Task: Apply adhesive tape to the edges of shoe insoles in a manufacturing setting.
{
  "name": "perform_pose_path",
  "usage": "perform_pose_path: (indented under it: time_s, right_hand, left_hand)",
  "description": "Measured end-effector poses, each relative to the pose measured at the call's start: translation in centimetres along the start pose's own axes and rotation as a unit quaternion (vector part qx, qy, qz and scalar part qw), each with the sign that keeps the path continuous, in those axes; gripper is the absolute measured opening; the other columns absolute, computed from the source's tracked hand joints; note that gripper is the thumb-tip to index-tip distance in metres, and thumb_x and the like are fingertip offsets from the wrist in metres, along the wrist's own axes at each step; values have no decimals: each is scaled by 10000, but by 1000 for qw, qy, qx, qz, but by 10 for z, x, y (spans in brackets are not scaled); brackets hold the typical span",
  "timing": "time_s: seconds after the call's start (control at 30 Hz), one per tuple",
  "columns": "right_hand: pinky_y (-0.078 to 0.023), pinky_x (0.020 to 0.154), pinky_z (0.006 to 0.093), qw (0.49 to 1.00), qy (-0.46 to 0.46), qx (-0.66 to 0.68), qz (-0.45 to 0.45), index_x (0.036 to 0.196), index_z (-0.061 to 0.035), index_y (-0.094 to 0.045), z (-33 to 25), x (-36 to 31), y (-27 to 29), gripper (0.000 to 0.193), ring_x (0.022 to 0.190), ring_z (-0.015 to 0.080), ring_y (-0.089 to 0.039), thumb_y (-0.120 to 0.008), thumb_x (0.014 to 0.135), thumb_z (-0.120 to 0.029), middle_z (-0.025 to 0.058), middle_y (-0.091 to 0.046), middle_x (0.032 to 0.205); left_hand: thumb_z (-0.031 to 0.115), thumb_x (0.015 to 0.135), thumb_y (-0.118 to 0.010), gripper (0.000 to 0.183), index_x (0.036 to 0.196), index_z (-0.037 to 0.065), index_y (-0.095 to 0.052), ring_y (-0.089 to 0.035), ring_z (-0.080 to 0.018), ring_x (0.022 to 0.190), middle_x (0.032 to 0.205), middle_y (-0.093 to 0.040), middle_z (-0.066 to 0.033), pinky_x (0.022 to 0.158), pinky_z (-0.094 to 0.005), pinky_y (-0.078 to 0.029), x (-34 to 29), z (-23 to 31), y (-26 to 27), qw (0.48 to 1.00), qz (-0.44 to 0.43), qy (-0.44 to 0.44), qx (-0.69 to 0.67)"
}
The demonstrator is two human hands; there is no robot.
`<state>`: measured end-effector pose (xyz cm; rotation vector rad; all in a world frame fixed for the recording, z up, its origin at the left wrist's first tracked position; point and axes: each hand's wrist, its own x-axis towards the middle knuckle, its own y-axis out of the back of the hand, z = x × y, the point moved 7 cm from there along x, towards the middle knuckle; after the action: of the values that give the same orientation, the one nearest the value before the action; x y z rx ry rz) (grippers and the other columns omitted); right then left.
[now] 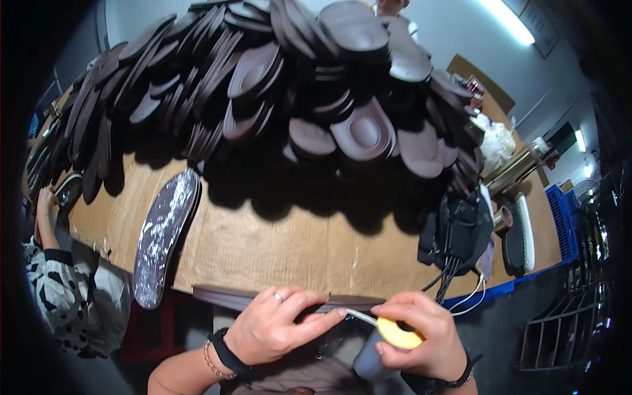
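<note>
We judge: step, drawing film (361,317); left hand (271,330) pinching it, right hand (434,339) grasping roll (392,335); next move, keeping even tension.

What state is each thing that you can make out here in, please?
Yellow roll: held in the right hand, partly unwound.
Pale strip: pulled out between roll and left hand.
Shiny insole: lying on the table, one end overhanging its edge.
Brown insoles: heaped, overlapping.
White bag: crumpled.
Ceiling light: lit.
</note>
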<state>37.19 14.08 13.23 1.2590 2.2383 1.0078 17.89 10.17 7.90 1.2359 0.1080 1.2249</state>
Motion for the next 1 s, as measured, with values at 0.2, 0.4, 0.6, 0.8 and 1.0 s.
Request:
perform_pose_path:
  time_s: [0.2,0.4,0.6,0.8,1.0]
  right_hand:
    - [-546,916,394,990,112,51,-70,1269,-118,-768,9,0,10,548,1023,300,-684,-908,742,-167,111,-705,1157]
    - [-532,873,391,987,106,37,-119,1243,-166,-788,4,6,8,576,983,310,-664,-932,690,-233,126,-670,1098]
    - [-539,859,406,998,28,-24,-50,1207,-131,-789,8,-2,9,555,979,331,-654,-928,678,-217,170,-653,1077]
    - [-541,856,410,998,20,-43,-35,1185,-117,-789,7,2,9,536,967,333,-657,-921,670,-190,166,-649,1063]
    - [-541,851,411,998,13,-39,-46,1176,-115,-789,12,5,8,529,953,332,-661,-920,670,-192,168,-650,1054]
  left_hand:
    - [149,923,-672,384,1297,214,-734,-640,-179,952,1133,-669,-29,809,-315,-519,5,2,-2,1000,1,-17,-2]
    - [125,875,-734,361,1221,214,-787,-668,-211,923,1071,-669,-58,812,-347,-541,7,-5,2,1000,14,9,-13]
    - [129,871,-748,351,1208,216,-790,-664,-212,934,1058,-668,-55,825,-353,-545,10,-5,-1,1000,14,11,-10]
    - [159,844,-778,372,1213,212,-790,-662,-212,936,1064,-666,-59,814,-346,-541,8,-4,1,1000,6,5,-6]
    - [162,837,-791,369,1203,214,-793,-663,-210,925,1054,-664,-62,800,-343,-540,10,-4,1,1000,10,6,-3]
